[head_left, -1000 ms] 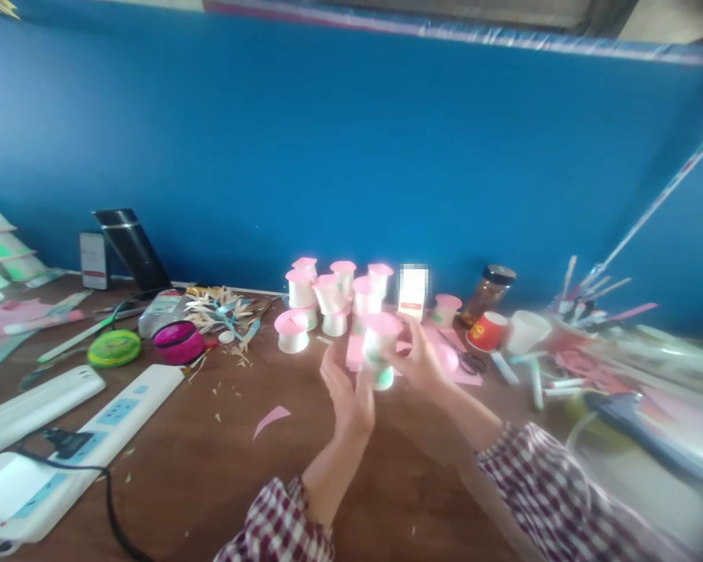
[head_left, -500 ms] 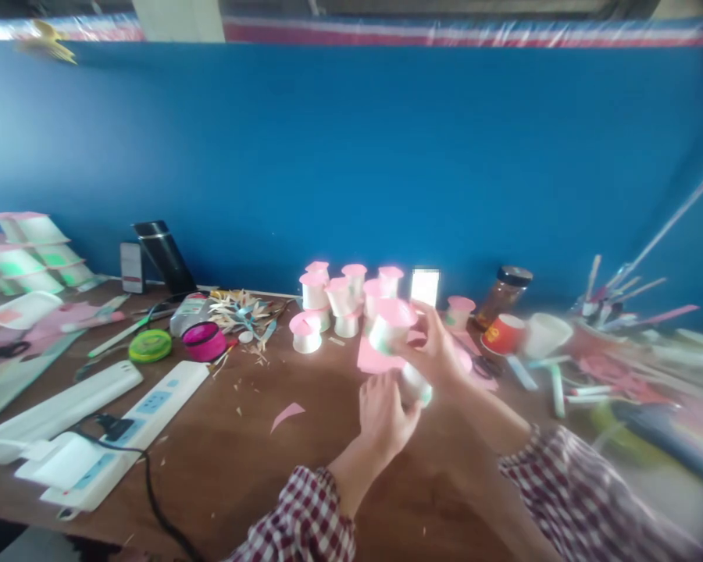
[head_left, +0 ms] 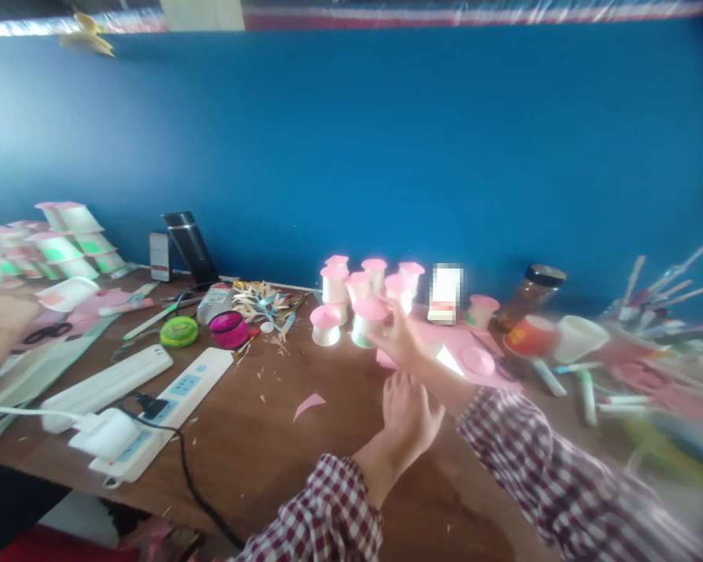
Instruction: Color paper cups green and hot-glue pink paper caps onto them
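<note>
My right hand (head_left: 403,339) grips a white paper cup (head_left: 365,331) with a pink paper disc on top and green near its base. This cup is at the front of a cluster of similar pink-topped cups, one of them the small cup (head_left: 326,328) to its left. Nearer to me, my left hand (head_left: 408,414) is closed above the table, fingers curled; whatever it holds is hidden behind the hand. Pink paper (head_left: 439,338) and a pink disc (head_left: 476,361) lie beside my right forearm.
Another person's hand (head_left: 3,328) is blurred at the left edge, near stacked cups (head_left: 73,218). Power strips (head_left: 169,410) with cables lie front left. A magenta container (head_left: 228,329), a green round case (head_left: 179,332), a red cup (head_left: 529,337) and a brown jar (head_left: 530,293) stand around.
My right hand has moved the pink-topped cup left and down to the cluster's front. The white object seen in my left hand is now hidden. Another person's hand shows more at left; the view has shifted.
</note>
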`<state>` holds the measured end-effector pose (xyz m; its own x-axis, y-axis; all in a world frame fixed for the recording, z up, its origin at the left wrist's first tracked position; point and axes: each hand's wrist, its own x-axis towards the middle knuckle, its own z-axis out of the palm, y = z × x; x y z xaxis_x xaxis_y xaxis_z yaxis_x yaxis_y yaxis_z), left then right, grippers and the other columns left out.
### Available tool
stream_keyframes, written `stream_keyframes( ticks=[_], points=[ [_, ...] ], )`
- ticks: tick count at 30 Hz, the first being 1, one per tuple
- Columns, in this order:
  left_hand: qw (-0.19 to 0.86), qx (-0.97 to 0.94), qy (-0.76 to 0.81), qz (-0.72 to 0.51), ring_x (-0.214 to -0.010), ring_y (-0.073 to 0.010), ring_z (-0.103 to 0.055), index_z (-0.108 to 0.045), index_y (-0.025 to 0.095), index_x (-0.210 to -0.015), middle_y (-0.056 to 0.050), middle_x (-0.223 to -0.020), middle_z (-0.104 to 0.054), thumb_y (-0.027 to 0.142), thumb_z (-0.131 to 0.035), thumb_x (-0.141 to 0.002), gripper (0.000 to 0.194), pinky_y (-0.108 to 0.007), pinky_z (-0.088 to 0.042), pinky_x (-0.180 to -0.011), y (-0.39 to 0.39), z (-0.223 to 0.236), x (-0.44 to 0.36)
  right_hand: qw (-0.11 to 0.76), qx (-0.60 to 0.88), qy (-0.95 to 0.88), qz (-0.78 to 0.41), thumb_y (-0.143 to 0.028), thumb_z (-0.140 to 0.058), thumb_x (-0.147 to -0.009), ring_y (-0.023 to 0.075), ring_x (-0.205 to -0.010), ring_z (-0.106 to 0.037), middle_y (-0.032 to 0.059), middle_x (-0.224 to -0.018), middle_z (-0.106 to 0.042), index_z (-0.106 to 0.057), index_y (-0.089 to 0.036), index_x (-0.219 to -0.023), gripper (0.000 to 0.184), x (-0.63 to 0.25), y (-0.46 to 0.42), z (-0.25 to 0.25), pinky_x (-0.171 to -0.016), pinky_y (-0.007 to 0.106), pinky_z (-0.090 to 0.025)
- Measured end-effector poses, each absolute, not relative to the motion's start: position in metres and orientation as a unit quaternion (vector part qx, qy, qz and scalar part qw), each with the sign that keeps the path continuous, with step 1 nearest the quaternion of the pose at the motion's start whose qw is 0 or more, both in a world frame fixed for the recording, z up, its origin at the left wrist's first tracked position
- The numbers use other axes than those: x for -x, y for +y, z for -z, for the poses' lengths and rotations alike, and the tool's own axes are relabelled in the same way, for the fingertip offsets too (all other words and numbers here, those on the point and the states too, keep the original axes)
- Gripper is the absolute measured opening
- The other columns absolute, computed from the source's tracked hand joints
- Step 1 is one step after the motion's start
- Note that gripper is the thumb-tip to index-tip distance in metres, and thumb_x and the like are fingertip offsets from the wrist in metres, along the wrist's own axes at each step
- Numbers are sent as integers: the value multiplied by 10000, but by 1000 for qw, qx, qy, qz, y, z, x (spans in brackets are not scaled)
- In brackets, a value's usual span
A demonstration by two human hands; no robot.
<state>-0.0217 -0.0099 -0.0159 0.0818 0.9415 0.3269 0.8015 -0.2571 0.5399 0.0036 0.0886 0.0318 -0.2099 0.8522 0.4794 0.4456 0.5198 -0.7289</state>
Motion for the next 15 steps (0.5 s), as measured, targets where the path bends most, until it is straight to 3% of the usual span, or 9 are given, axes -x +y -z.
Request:
stream_keyframes(
  ticks=[4,7,15],
  points=[
    [125,-745,581,-302,-1054,-270,-532,-599,178,-1086,-101,-1053,-639,249,-496,-782,330,-418,-393,-943,-7,16,21,473,437,-725,-243,-345,-700,-671,228,-895,-590,83,-1148,-557,-340,-249,-1296,728,-5,88,-21,-754,389,-515],
    [127,-764,562,-291,-1126,-277,-494,-615,194,-1082,-103,-1133,-620,249,-506,-775,331,-423,-348,-1008,-8,19,21,482,435,-725,-232,-337,-713,-650,237,-938,-578,88,-1177,-539,-344,-239,-1287,743,-1,93,-14,-775,390,-504],
    [153,-788,545,-241,-1289,-264,-360,-381,234,-1363,-69,-1409,-422,313,-446,-813,559,-456,-217,-1099,-12,21,27,488,440,-714,-243,-225,-685,-633,241,-990,-551,93,-1173,-520,-330,-239,-1281,739,17,112,11,-801,396,-476]
  ],
)
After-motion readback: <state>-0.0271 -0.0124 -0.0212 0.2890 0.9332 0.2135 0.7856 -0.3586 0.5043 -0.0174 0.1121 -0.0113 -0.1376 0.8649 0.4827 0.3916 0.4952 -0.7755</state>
